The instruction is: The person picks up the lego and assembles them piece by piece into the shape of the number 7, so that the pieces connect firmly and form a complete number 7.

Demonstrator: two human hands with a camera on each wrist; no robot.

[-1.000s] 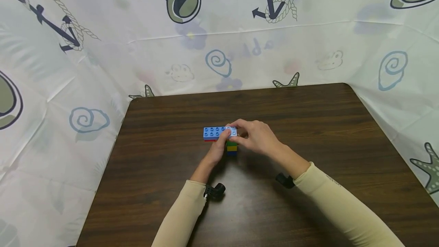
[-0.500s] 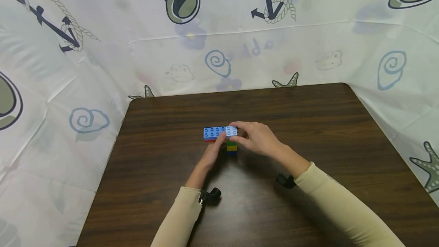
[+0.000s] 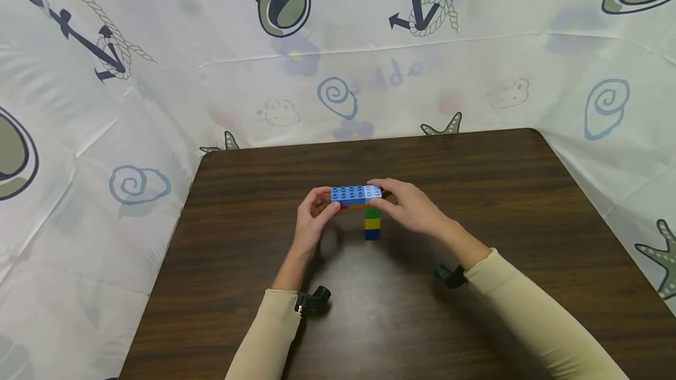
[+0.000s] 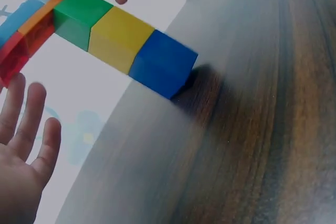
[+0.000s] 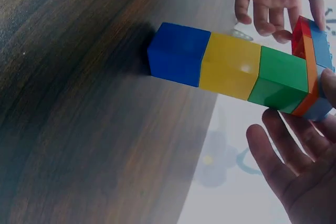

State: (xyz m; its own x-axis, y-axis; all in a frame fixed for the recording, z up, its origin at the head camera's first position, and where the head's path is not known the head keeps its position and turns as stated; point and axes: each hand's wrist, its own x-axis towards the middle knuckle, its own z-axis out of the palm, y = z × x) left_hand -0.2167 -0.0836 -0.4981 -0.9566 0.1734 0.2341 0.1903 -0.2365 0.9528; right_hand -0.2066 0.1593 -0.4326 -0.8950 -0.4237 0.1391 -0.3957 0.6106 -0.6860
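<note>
A column of dark blue (image 4: 163,66), yellow (image 4: 119,38) and green (image 4: 81,17) toy building bricks stands upright, its foot at the tabletop. An orange brick (image 5: 311,80) lies across its top and juts out to the left, with a red brick (image 5: 301,29) under the far end. Above these sit a long blue brick (image 3: 348,194) and a light blue brick (image 3: 372,192). My left hand (image 3: 308,221) pinches the long blue brick's left end, thumb in front and fingers behind. The light blue brick is between the thumb and fingers of my right hand (image 3: 414,207).
The brown wood-grain table (image 3: 253,192) surrounds the bricks. Behind it hangs a white printed cloth (image 3: 222,92). Each wrist wears a black camera, the left one (image 3: 315,299) and the right one (image 3: 450,276) both low over the table.
My left hand has shifted from the front middle of the bricks to their left end. The bricks and my right hand have moved a little to the right.
</note>
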